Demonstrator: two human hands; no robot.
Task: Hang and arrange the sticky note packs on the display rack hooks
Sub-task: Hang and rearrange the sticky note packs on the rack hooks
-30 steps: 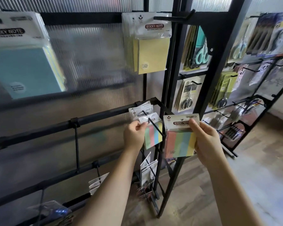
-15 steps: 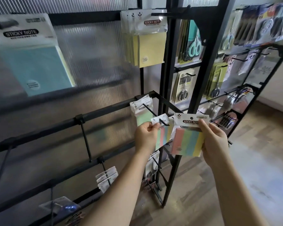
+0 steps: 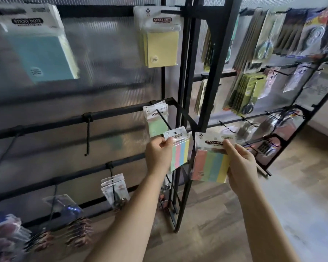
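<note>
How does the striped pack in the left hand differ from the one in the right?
The left-hand pack has its hole at the tip of a hook; the right-hand pack is off any hook. The left-hand pack looks narrower and turned partly edge-on; the right-hand pack faces the camera. Both have pastel stripes and "STICKY NOTE" headers.

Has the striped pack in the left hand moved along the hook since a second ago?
Yes. The striped pack slid outward from the green packs to the hook's tip.
</note>
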